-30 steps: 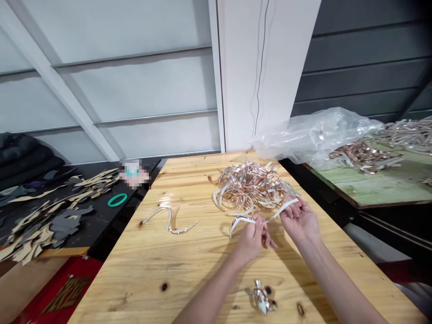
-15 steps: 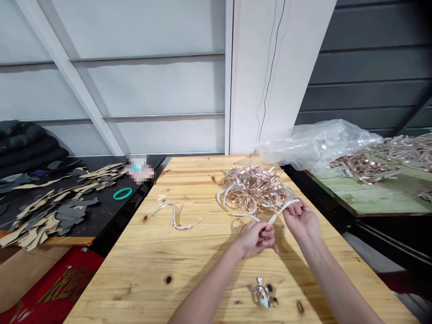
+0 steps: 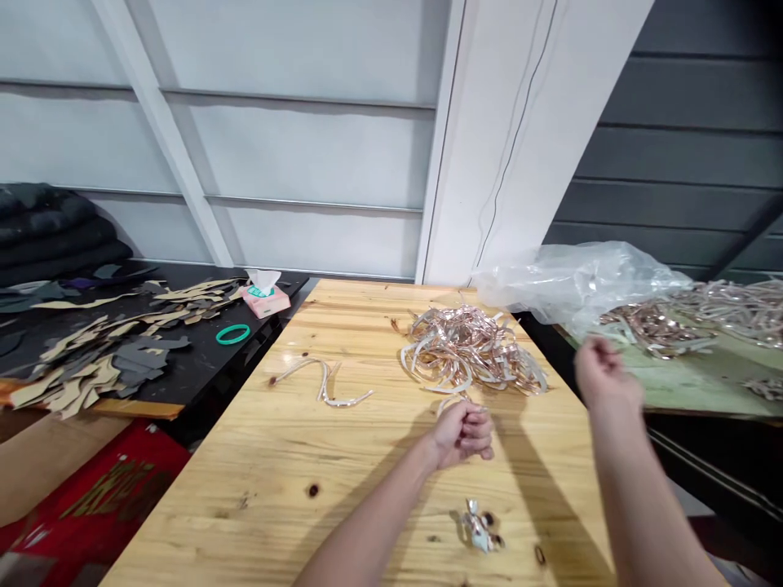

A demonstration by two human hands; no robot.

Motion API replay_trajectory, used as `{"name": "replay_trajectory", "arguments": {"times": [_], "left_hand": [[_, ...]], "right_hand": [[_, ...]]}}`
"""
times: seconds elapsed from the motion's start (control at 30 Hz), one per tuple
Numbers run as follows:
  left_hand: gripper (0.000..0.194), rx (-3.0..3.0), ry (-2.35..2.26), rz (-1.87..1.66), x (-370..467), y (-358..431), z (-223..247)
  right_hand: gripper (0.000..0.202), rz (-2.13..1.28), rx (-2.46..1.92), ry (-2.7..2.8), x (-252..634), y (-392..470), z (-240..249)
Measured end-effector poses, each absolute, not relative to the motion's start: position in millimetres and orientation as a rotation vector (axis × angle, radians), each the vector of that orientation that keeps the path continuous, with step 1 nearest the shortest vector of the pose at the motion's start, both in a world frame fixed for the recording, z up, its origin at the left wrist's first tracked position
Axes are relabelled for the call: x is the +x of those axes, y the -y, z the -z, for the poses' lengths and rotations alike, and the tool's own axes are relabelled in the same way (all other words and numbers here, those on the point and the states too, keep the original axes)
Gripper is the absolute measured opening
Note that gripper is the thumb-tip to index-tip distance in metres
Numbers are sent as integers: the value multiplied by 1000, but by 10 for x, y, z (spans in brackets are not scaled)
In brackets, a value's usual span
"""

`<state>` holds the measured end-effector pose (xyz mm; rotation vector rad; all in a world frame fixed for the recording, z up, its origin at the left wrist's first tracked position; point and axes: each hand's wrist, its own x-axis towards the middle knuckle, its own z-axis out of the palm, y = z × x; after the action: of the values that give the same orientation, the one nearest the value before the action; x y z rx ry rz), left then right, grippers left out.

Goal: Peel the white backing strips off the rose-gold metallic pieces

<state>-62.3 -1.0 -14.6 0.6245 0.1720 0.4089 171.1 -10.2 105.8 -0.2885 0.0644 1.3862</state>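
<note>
My left hand (image 3: 463,434) is closed in a fist above the middle of the wooden table, with a pale shiny strip (image 3: 448,401) curving out behind its fingers. Past the table's right edge, near the green-topped table, my right hand (image 3: 608,377) is raised. Motion blurs its curled fingers, so I cannot make out whether anything is in them. Just beyond my left hand lies a tangled pile of rose-gold and white strips (image 3: 468,346). Closer to me rests a small crumpled cluster of shiny scraps (image 3: 479,528). A few loose strips (image 3: 325,390) lie to the left.
On the black table (image 3: 208,371) at left are grey and beige scraps (image 3: 122,367), a green ring (image 3: 233,334) and a tissue box (image 3: 267,300). More strips (image 3: 654,330) and a clear plastic bag (image 3: 581,281) lie on the green-topped table (image 3: 679,383) at right.
My right hand has moved away from the left, rightwards past the table edge. The strip stretched between both hands no longer spans them. My view has shifted slightly.
</note>
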Motion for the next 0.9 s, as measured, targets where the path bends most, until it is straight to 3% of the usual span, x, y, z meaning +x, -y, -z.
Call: {"name": "replay_trajectory", "arguments": {"times": [0.1, 0.23, 0.4, 0.57, 0.7, 0.8, 0.9], "left_hand": [[38, 537, -177, -512, -634, -17, 139], [41, 396, -129, -595, -630, -68, 119], [32, 188, -91, -743, -700, -102, 49], [26, 97, -54, -853, -750, -127, 27], [30, 79, -25, -859, -760, -135, 51], [40, 57, 22, -847, -771, -138, 59], [41, 83, 25, -874, -811, -175, 33]], "right_hand": [[39, -1160, -127, 92, 1899, 235, -1385], [8, -1191, -602, 674, 1590, 602, -1261], [21, -755, -1282, 1510, 885, 1228, -507], [63, -336, -1191, 2321, 487, 1596, 105], [87, 181, -1233, 2471, 421, 1662, 516], [92, 265, -1378, 2456, 447, 1708, 725], [93, 70, -1446, 2456, 490, 1749, 715]]}}
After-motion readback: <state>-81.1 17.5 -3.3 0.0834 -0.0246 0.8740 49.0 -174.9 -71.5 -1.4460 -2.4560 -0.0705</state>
